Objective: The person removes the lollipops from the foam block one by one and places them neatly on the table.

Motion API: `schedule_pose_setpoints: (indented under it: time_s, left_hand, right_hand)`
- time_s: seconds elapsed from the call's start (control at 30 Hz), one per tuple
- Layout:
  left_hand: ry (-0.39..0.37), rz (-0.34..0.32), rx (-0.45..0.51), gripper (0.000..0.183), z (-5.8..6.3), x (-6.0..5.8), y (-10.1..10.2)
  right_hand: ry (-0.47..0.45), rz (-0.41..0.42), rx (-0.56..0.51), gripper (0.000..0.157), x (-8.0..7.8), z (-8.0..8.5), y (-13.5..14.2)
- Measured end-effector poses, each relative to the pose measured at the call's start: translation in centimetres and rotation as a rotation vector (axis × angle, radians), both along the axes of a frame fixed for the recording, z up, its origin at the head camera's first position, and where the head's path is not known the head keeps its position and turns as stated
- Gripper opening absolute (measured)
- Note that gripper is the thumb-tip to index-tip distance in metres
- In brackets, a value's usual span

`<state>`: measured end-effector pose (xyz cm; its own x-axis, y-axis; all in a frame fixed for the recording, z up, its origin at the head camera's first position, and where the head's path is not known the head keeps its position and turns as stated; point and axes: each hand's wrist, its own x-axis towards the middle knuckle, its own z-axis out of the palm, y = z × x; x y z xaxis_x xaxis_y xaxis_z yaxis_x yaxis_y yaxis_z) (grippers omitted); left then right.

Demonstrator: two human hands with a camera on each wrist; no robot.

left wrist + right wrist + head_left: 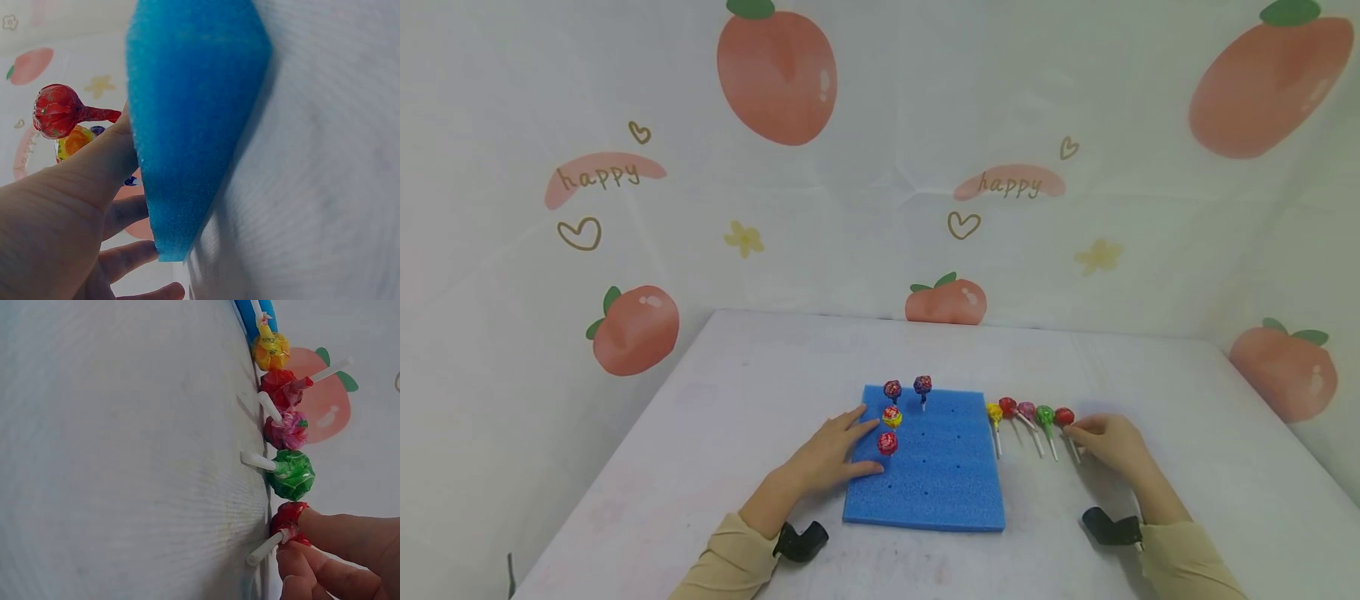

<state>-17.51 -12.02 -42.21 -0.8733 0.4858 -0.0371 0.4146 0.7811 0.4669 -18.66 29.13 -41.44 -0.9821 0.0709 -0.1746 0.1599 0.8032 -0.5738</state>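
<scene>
A blue foam board (940,492) with small holes lies flat on the table. Several wrapped lollipops stand upright along its left and back part, among them a red one (887,443) and a yellow-and-red one (892,417). Spread over the board's left edge, my left hand (823,457) rests with its fingers extended; its wrist view shows the foam's thick side (194,125). My right hand (1112,446) pinches a red lollipop (289,515) near its wrapper's neck, thumb and forefinger at the candy, the white stick (265,549) jutting out.
Beside the board's right edge lies a row of lollipops: yellow (995,412), red (1007,407), pink (1026,409) and green (1046,417). The white table (760,367) meets a printed cloth backdrop (850,208) behind. Black wrist cameras (802,542) sit below both hands.
</scene>
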Motion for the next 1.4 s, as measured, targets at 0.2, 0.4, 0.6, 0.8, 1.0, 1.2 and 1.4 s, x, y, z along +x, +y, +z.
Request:
schedule_pose_setpoints:
  time_s: [0.2, 0.4, 0.6, 0.8, 1.0, 1.2, 1.4]
  left_hand:
    - [-0.004, 0.001, 0.004, 0.068, 0.1, 0.1, 0.0]
    - [-0.003, 0.000, 0.004, 0.068, 0.1, 0.1, 0.0]
    - [0.001, 0.001, -0.011, 0.069, 0.0, 0.1, 0.0]
    - [-0.006, 0.005, -0.011, 0.068, 0.1, 0.2, 0.0]
    - [-0.008, 0.012, 0.007, 0.068, 0.1, 0.1, 0.1]
    - [-0.007, 0.013, 0.005, 0.068, 0.2, 0.1, 0.1]
    - [-0.012, 0.016, 0.002, 0.068, 0.1, 0.1, 0.1]
  right_hand:
    - [-0.021, -0.020, -0.021, 0.047, 0.3, 0.7, -0.1]
    - [0.066, 0.018, -0.006, 0.043, 0.5, 1.8, -1.3]
    - [0.152, 0.053, 0.015, 0.034, 0.6, 2.9, -3.5]
    - [0.192, 0.085, -0.016, 0.030, 0.5, 3.7, -5.9]
    - [0.199, 0.144, -0.106, 0.025, 0.0, 4.1, -8.3]
    - [0.236, 0.183, -0.156, 0.021, -0.7, 3.6, -10.4]
    - [0.305, 0.251, -0.172, 0.019, -1.4, 3.0, -12.3]
